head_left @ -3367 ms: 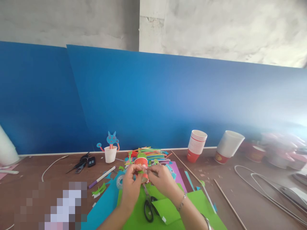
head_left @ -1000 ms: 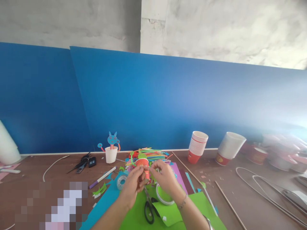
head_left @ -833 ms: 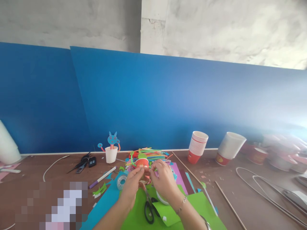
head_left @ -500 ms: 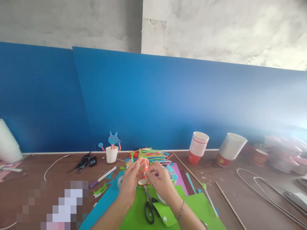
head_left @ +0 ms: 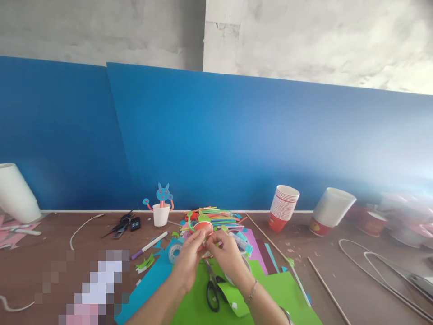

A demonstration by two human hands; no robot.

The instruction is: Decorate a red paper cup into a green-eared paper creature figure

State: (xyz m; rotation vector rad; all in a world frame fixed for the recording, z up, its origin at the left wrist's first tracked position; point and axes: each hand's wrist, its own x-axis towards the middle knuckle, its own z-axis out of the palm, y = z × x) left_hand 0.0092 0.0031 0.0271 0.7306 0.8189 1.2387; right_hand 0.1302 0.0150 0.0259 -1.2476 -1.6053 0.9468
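Both hands meet above the green paper sheet (head_left: 280, 293), fingertips pinched together around a small red paper cup (head_left: 203, 227) with green trimmings. The left hand (head_left: 188, 262) closes on the cup's near left side and the right hand (head_left: 228, 256) pinches at its right side; what the fingertips hold beyond the cup is too small to tell. Just below the two hands, black-handled scissors (head_left: 213, 289) lie on the green sheet. Just left of the left hand sits a roll of clear tape (head_left: 175, 253), and farther left a purple-capped marker (head_left: 149, 245) lies on the brown table (head_left: 355, 289). Beyond the fingertips, a heap of coloured straws (head_left: 218, 215) rests. Beyond the left hand stands a white cup with a blue paper figure (head_left: 161, 210). Well to the right of the right hand stands a stack of red paper cups (head_left: 284, 208).
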